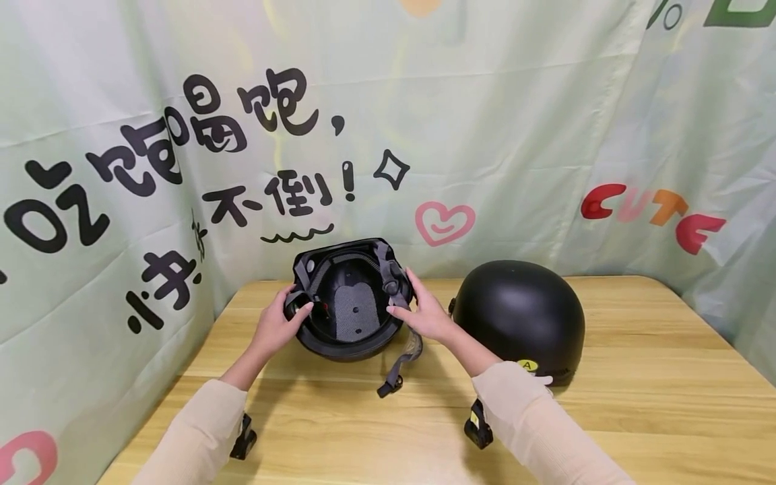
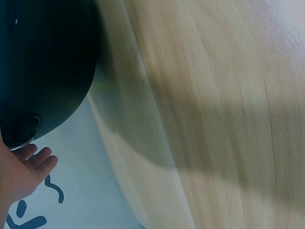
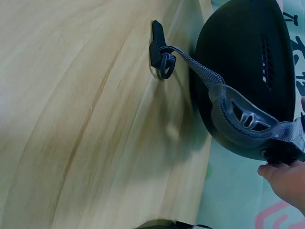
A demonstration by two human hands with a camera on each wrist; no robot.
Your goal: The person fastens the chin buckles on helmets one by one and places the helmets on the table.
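Note:
A black helmet [image 1: 354, 343] is tipped up with its padded inside toward me. My left hand [image 1: 283, 318] grips its left rim, thumb at the inner edge. On the opposite rim my right hand [image 1: 427, 311] holds on the same way, thumb by the grey strap. That chin strap [image 1: 413, 347] hangs down at the right and ends in a black buckle [image 1: 390, 386]. In the left wrist view, the helmet's dark shell [image 2: 47, 62] sits above the fingers. The right wrist view shows the strap's grey chin cup [image 3: 245, 119] against the shell.
A second black helmet [image 1: 518, 316] with a yellow sticker stands dome up on the wooden table [image 1: 339, 431], right of my right forearm. Behind the table hangs a printed curtain [image 1: 509, 135]. Small black devices [image 1: 479, 424] are worn at both wrists.

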